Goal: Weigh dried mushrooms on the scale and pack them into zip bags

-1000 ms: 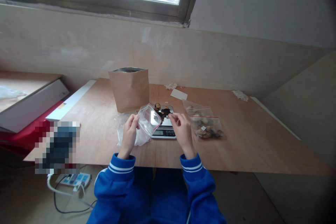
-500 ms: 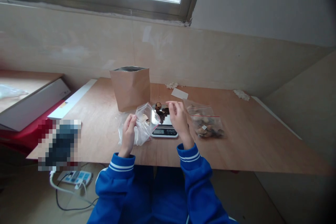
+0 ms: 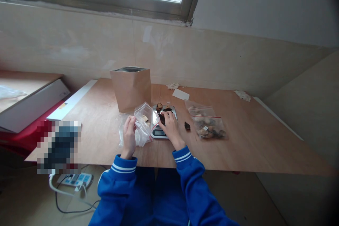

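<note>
My left hand (image 3: pixel 129 130) pinches the edge of a clear zip bag (image 3: pixel 144 109), which gapes toward the scale. Pale dried slices (image 3: pixel 144 120) show inside it. Over the digital kitchen scale (image 3: pixel 158 134) is my right hand (image 3: pixel 171 125), its fingers curled around a dark dried piece (image 3: pixel 161 118) beside the bag's mouth. Behind those fingers, a round brown dried piece (image 3: pixel 159 106) and more dark pieces lie on the scale's plate. The display is partly covered by my right hand. One loose dark piece (image 3: pixel 187 126) lies on the table right of the scale.
A brown paper pouch (image 3: pixel 134 90) stands open behind the zip bag. To the right lies a filled clear bag (image 3: pixel 209 125) of dried pieces. A white card (image 3: pixel 180 94) is at the back. A pixelated dark object (image 3: pixel 62 144) sits at the left edge, with a power strip (image 3: pixel 76 179) below.
My right hand has come down and left, from above the scale's right side to the dark pieces by the bag. The loose dark piece on the table now shows. My left hand keeps its hold.
</note>
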Motion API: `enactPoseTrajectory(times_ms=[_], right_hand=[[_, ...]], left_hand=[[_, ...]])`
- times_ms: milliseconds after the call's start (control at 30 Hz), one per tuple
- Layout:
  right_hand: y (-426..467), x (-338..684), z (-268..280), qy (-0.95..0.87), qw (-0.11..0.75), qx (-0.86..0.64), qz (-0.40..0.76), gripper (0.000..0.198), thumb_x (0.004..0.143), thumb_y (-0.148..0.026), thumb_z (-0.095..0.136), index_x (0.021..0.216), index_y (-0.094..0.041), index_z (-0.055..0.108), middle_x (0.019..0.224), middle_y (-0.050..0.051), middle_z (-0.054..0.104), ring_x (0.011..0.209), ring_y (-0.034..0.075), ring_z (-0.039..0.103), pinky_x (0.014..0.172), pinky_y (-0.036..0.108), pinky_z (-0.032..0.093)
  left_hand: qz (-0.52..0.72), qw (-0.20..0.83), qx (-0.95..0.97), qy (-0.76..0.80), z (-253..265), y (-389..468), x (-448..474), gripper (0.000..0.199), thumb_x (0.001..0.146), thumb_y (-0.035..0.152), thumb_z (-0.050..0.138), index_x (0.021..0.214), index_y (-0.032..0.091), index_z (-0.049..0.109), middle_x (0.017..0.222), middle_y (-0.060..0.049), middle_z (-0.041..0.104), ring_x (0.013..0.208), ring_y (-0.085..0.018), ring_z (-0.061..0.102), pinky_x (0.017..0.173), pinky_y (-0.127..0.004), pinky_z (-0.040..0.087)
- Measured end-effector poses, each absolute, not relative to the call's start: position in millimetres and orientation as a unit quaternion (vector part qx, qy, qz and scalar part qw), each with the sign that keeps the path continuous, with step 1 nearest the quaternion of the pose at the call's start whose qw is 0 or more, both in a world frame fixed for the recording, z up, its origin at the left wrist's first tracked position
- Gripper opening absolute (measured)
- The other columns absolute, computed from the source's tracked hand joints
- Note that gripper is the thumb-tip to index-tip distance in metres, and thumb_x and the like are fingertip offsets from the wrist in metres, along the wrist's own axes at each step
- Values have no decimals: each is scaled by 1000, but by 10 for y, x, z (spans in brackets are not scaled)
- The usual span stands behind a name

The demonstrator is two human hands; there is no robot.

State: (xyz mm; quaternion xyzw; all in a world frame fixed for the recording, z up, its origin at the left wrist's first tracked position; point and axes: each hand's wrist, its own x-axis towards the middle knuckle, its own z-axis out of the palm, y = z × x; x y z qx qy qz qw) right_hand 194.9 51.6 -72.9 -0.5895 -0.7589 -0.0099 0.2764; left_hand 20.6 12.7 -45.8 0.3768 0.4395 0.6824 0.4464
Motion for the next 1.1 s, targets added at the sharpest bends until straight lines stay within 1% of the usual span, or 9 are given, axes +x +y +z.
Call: enactPoseTrajectory(times_ms=[167,233,333,433,533,667,833,1000,1100], right_hand=[[509,1982,-719,-773,228,-590,-44,28,95,-34,46,111,-16,60,105,15,62,96,30,56,82,41,46],[508,1982,-704,-768,242,-592,-28,28,95,-34,46,108,-15,61,106,16,63,97,30,57,83,41,46],[492,1949,-608,-725,343,-595,44,26,94,-36,45,101,-16,60,102,14,64,96,27,58,83,37,46],[429,1871,-368,-652,470,-572,163,28,93,-43,45,91,-19,59,89,6,64,83,20,59,73,29,45],[341,1771,-39,-614,525,-521,275,33,92,-50,46,90,-20,59,81,1,65,72,15,59,64,24,43],[275,1668,265,-664,464,-499,310,30,90,-47,54,106,-23,61,86,2,70,76,17,65,67,26,45],[275,1619,269,-693,402,-530,278,38,88,-47,59,117,-23,53,71,-1,67,64,18,64,59,26,41],[233,1647,230,-733,358,-525,242,30,90,-54,54,90,-24,59,57,-4,57,55,17,57,54,25,33],[224,1708,240,-743,361,-513,232,44,98,-53,38,73,-23,59,55,-3,53,53,15,53,55,25,33]], left_hand=[[671,460,375,446,-464,129,206,29,86,40,57,70,20,43,69,3,43,62,-10,43,60,-20,40],[669,463,373,446,-466,126,202,28,86,39,57,70,20,44,69,3,43,62,-10,43,59,-20,39],[667,459,373,453,-485,127,195,28,86,39,56,70,20,44,69,3,45,62,-10,44,59,-20,39],[662,456,371,465,-520,139,192,29,86,41,56,70,20,44,69,3,47,62,-10,46,59,-20,39],[652,457,373,476,-552,150,200,30,85,44,57,71,20,44,69,4,48,62,-10,48,59,-19,40],[640,469,382,474,-567,148,215,32,84,46,58,71,20,44,69,4,47,62,-10,48,60,-19,42],[647,478,390,449,-591,143,206,32,85,46,59,72,20,45,72,3,46,66,-10,48,62,-18,43],[651,472,408,432,-634,147,192,33,86,47,58,71,20,46,70,3,43,65,-10,45,62,-19,41],[659,451,407,443,-664,155,177,34,86,49,58,71,20,47,70,3,44,64,-10,46,62,-20,42]])
